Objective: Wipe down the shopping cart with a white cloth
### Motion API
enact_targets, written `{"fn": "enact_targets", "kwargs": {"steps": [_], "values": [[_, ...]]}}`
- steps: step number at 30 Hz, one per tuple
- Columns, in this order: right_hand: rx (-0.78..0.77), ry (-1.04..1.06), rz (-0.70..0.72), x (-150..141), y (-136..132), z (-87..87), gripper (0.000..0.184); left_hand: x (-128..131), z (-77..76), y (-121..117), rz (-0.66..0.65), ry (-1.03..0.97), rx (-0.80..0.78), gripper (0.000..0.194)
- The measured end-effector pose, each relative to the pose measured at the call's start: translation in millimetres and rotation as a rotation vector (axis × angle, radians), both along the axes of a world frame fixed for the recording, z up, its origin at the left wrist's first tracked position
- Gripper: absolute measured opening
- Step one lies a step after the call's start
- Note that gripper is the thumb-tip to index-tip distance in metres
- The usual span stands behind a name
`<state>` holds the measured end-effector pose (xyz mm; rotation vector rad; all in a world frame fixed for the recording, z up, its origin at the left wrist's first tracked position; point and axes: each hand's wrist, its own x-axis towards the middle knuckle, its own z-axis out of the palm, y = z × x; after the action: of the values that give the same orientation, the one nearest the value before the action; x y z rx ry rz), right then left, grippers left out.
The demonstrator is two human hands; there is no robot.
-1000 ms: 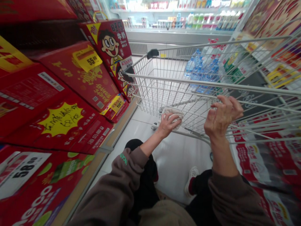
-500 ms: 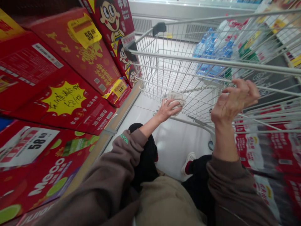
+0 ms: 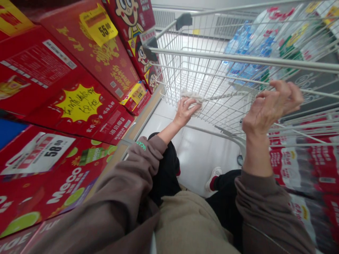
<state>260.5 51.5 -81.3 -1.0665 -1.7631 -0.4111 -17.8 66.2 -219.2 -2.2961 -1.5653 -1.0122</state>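
A wire shopping cart (image 3: 265,61) stands tilted across the view in front of me, its mesh basket facing my body. My left hand (image 3: 184,112) is closed on a crumpled whitish cloth (image 3: 191,94), pressing it to the wires at the basket's lower near edge. Farther right, my right hand (image 3: 272,106) has its fingers curled over a wire rail on the cart's near side. The fingertips are partly hidden behind the hand.
Stacked red drink cartons (image 3: 87,116) with price tags rise close on my left. Beyond the cart are blue-tinted water bottles (image 3: 242,49); red-and-white bottle packs (image 3: 288,158) stand at right. My feet are on pale floor tiles (image 3: 196,151). A vented white cabinet (image 3: 227,24) runs along the back.
My left hand and the cloth have shifted slightly left and up along the basket's lower edge. My right hand stays curled at the rail. The whole view has shifted a little.
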Motion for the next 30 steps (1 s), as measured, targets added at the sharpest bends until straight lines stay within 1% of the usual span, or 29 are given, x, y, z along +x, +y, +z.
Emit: {"fn": "enact_targets", "kwargs": {"steps": [4,6,8,10,12,13,15,17,19,21,23,27,28,30], "values": [[0.008,-0.003,0.008,1.8,1.5,0.6,0.044,-6.2,-11.2,-11.0,-0.001,0.088,-0.155,0.031],[0.032,0.002,-0.030,-1.0,2.5,-4.0,0.041,-11.5,-11.4,-18.0,0.007,0.105,-0.161,0.034],[0.027,-0.017,-0.076,-10.2,1.6,-13.9,0.039,-17.5,-7.1,-21.2,0.010,0.098,-0.119,0.040],[-0.044,-0.142,-0.052,-25.5,-1.9,-28.4,0.041,-23.3,-1.2,-20.2,0.006,0.075,-0.058,0.043],[-0.152,-0.362,0.072,-43.5,-6.8,-44.1,0.043,-28.4,2.4,-17.0,0.017,0.038,0.011,0.043],[-0.194,-0.437,0.110,-51.8,-9.0,-51.1,0.045,-30.7,2.7,-15.3,0.033,0.015,0.040,0.044],[-0.248,-0.506,0.126,-64.4,-11.6,-61.7,0.049,-35.3,-0.2,-13.1,0.081,-0.021,0.050,0.046],[-0.262,-0.503,0.096,-70.2,-11.0,-67.5,0.053,-40.4,-5.6,-12.9,0.119,-0.017,-0.012,0.047],[-0.254,-0.484,0.079,-71.2,-7.9,-70.3,0.054,-46.3,-9.8,-14.7,0.116,0.024,-0.098,0.047],[-0.253,-0.470,0.081,-71.1,-4.2,-72.4,0.055,-51.7,-9.7,-17.2,0.100,0.055,-0.142,0.044],[-0.268,-0.469,0.104,-72.7,-1.3,-74.9,0.055,-54.9,-4.8,-18.2,0.097,0.041,-0.110,0.045],[-0.312,-0.463,0.135,-81.6,0.7,-78.8,0.055,-52.3,6.1,-9.2,0.087,-0.012,0.067,0.044],[-0.320,-0.459,0.128,-83.8,0.8,-79.0,0.055,-51.6,6.0,-5.5,0.082,-0.010,0.081,0.042],[-0.328,-0.453,0.108,-87.1,1.1,-78.7,0.054,-54.0,1.7,0.8,0.066,0.019,0.041,0.039]]}}
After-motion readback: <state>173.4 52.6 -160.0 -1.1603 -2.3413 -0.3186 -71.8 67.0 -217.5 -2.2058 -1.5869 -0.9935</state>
